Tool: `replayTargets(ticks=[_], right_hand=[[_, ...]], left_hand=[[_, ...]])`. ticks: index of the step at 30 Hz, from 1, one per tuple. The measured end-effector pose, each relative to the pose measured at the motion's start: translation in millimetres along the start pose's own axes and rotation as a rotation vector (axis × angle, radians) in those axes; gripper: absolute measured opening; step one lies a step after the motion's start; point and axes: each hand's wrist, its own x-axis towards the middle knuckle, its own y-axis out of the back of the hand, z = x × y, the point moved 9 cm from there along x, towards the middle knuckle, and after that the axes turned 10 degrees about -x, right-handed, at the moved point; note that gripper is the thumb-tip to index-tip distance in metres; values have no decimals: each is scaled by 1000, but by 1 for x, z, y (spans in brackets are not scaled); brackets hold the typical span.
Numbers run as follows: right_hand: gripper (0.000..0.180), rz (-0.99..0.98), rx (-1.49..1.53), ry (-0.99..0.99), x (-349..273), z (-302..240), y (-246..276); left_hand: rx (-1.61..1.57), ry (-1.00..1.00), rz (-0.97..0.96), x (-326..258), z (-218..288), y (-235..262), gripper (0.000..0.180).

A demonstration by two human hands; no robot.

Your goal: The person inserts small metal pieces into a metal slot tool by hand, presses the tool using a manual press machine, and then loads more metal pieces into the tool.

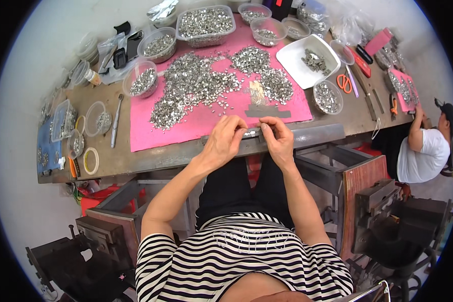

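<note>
My left hand and my right hand meet at the table's front edge, fingers bent and closed. Thumb and forefinger come together on each; what they pinch, if anything, is too small or hidden. Between the hands a few shiny small metal pieces lie in a row on a dark narrow strip. Just beyond, a grey flat strip rests on the pink mat, below a beige patch with small pieces on it. Large heaps of small silvery metal pieces spread over the mat.
Tubs of metal pieces, including a rectangular tub, line the back. A white tray, orange-handled scissors and pliers lie right. At left are a toothbrush and tape roll. Another person works far right.
</note>
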Motion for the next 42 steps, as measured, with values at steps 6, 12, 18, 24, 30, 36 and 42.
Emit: replayTargets(ticks=[6,12,18,24,30,36,42], right_hand=[[14,-1,21,-22,-3,1,1],[14,-8,45,-32,-3,4,1],[14,7,44,-10,-3,5,2],[13,5,18,-12,-4,5,-4],[18,-13,145,-44,-3,-4,5],[88,-117,1137,299,-11,-73,138],[59,189,1274,319,-40,-77,227]], left_hand=[[77,-116,36,-6,6,-9,13],[106,-121,38,-7,8,-9,14],[157,-168,34,-9,16,-12,16],[286,-253,93,-20,19,-6,17],[235,-144,130,-11,13,-3,33],[266,-176,256,-28,5,24,37],[218,-165,368,-50,-9,32,19]])
